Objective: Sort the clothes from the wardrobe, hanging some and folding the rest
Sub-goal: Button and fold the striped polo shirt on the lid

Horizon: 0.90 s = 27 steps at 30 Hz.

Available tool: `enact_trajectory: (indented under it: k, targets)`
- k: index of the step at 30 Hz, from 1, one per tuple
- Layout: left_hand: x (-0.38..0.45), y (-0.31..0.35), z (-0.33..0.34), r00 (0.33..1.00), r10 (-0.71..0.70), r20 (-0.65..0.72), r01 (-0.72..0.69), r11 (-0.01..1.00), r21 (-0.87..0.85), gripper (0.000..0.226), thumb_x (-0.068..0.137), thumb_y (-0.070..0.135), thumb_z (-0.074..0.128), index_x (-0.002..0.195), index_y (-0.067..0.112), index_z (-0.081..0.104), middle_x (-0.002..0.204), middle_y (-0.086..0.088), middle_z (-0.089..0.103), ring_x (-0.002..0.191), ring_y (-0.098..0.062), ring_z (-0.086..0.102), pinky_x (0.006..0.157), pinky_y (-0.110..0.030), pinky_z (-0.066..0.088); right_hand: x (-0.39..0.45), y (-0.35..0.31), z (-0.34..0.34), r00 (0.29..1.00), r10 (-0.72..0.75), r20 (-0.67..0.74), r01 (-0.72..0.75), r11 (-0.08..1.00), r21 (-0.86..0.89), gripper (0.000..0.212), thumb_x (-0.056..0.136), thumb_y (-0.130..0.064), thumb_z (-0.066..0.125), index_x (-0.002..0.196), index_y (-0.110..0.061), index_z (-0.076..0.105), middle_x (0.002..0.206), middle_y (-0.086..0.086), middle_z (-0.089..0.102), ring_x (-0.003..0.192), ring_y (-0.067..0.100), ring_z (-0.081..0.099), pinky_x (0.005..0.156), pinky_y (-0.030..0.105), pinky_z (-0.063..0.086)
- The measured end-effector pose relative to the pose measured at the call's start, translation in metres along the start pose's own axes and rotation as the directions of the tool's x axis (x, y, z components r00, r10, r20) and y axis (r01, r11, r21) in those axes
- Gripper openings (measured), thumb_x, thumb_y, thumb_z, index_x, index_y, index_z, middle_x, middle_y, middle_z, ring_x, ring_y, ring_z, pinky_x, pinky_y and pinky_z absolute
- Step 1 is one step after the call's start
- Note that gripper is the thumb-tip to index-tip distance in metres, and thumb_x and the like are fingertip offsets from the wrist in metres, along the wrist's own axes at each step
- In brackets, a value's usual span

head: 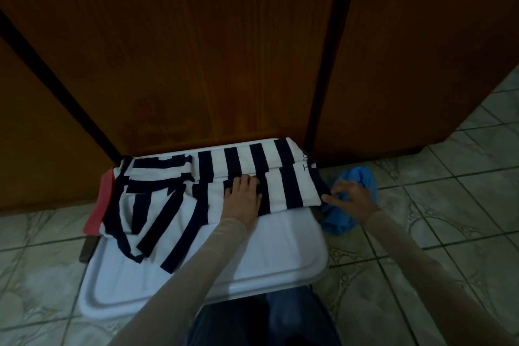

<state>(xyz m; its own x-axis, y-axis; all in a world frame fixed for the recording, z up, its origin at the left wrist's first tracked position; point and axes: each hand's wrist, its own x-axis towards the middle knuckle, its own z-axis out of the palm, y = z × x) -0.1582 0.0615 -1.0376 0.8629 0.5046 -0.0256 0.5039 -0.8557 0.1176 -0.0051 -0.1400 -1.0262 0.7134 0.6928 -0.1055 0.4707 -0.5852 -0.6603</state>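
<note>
Your left hand (243,191) lies flat on the striped shirt (213,185), fingers straight and pressed onto the cloth near its middle fold. Your right hand (349,195) sits just past the shirt's right edge, index finger stretched out to touch the lower right corner; the other fingers are curled, but motion blur keeps you from telling whether they hold anything. Directly under and behind that hand lies a crumpled blue garment (348,205) on the tiled floor (421,233), partly hidden by your wrist.

The shirt is spread across the far half of the white surface (252,261), folded lengthwise, with a sleeve or collar part bunched to the left of your left hand. Its far edge reaches the dark wooden wardrobe doors (196,50). Beyond the shirt's left end a strip of red cloth (99,205) peeks out; most of it is covered, so what it is stays unclear. The low light dulls detail, and what supports the surface is hidden.
</note>
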Motion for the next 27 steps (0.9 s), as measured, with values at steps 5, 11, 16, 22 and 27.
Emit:
enact_trajectory:
  k: [5, 11, 16, 22, 27]
  targets:
    - [-0.006, -0.013, -0.001, 0.998, 0.035, -0.049, -0.040, 0.995, -0.096, 0.032, 0.098, 0.022, 0.036, 0.129, 0.020, 0.041, 0.131, -0.001, 0.038, 0.121, -0.019, 0.034, 0.100, -0.032, 0.028, 0.002, -0.012, 0.008, 0.994, 0.010, -0.110, -0.020, 0.996, -0.084, 0.020, 0.078, -0.020, 0.073, 0.085, -0.023, 0.054, 0.093, -0.001, 0.055, 0.099, 0.024, 0.053, 0.091, 0.046, 0.039]
    - [-0.001, -0.052, -0.016, 0.973, -0.204, -0.108, 0.204, 0.979, -0.009, 0.042, 0.090, 0.007, 0.042, 0.131, 0.016, 0.044, 0.134, -0.007, 0.040, 0.129, -0.024, 0.032, 0.106, -0.042, 0.025, 0.024, -0.053, 0.028, 0.898, -0.247, -0.366, 0.046, 0.877, -0.479, 0.030, 0.071, -0.014, 0.073, 0.097, -0.014, 0.060, 0.093, 0.007, 0.057, 0.092, 0.028, 0.054, 0.085, 0.042, 0.033]
    - [0.004, -0.086, -0.025, 0.968, -0.236, -0.090, 0.246, 0.961, 0.123, 0.044, 0.093, 0.012, 0.044, 0.136, 0.019, 0.037, 0.142, -0.006, 0.036, 0.134, -0.024, 0.028, 0.111, -0.051, 0.014, 0.052, -0.082, 0.047, 0.921, -0.290, -0.261, 0.069, 0.778, -0.624, 0.025, 0.080, -0.012, 0.066, 0.104, -0.016, 0.061, 0.103, 0.005, 0.061, 0.102, 0.024, 0.054, 0.094, 0.038, 0.019]
    - [0.004, -0.098, -0.033, 0.977, -0.199, -0.082, 0.214, 0.931, 0.295, 0.049, 0.089, 0.006, 0.048, 0.136, 0.021, 0.040, 0.139, -0.004, 0.043, 0.134, -0.024, 0.030, 0.112, -0.056, 0.007, 0.081, -0.090, 0.057, 0.977, -0.204, -0.053, 0.099, 0.668, -0.738, 0.025, 0.091, -0.012, 0.050, 0.114, -0.021, 0.056, 0.116, 0.000, 0.056, 0.114, 0.020, 0.047, 0.099, 0.040, 0.026]
    - [0.002, -0.099, -0.039, 0.976, -0.177, -0.124, 0.212, 0.892, 0.398, 0.039, 0.061, 0.000, 0.075, 0.096, 0.014, 0.070, 0.087, -0.005, 0.068, 0.097, -0.028, 0.061, 0.102, -0.062, 0.028, 0.083, -0.096, 0.053, 0.981, -0.196, 0.013, 0.133, 0.613, -0.779, 0.037, 0.084, 0.005, 0.052, 0.117, -0.011, 0.053, 0.117, 0.007, 0.056, 0.112, 0.025, 0.050, 0.098, 0.037, 0.032]
